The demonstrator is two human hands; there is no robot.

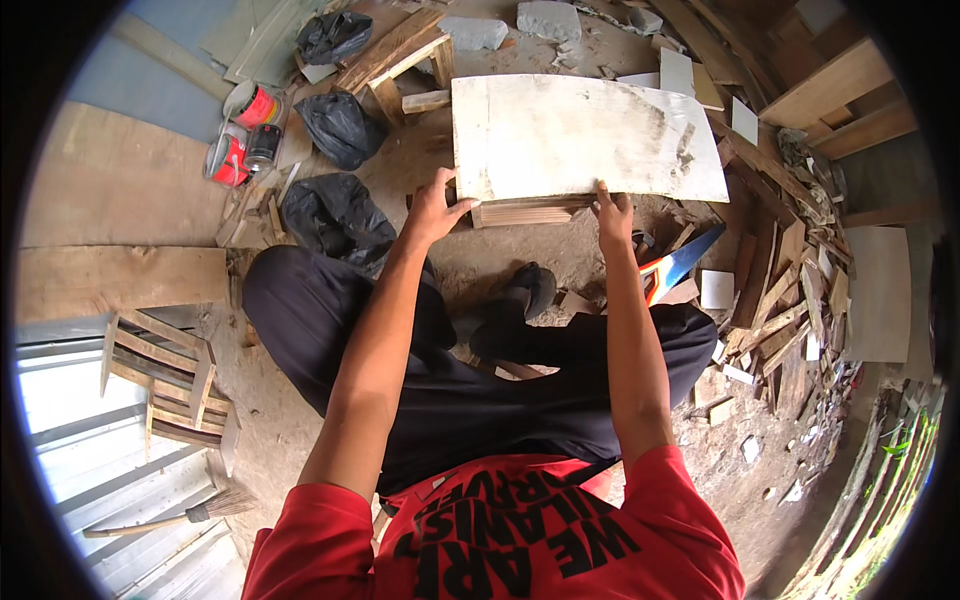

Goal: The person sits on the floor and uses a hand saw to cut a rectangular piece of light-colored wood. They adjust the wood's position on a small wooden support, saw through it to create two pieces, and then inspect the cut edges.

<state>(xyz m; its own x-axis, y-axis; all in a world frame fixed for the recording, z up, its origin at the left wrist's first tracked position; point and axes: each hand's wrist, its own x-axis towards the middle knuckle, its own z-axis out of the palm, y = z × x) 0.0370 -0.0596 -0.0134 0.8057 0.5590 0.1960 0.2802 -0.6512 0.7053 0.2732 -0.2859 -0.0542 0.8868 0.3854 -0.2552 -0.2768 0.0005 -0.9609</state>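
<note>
A pale, smudged plywood board [570,135] lies in front of me, its right side jutting past the slatted wooden piece [530,212] beneath it. At its near left corner, my left hand [437,208] holds the board, thumb by the near edge and fingers at the left side. My right hand [612,215] grips the near edge with a fingertip on top; its other fingers are partly hidden. A handsaw [682,262] with a blue blade and an orange-and-white part rests to the right of my right forearm.
Black plastic bags [340,222] and red paint cans [228,160] sit at the left. A wooden stool-like frame [400,65] stands at the far left, near concrete blocks [548,20]. Wood scraps [785,270] pile up along the right. A broom [215,505] lies lower left.
</note>
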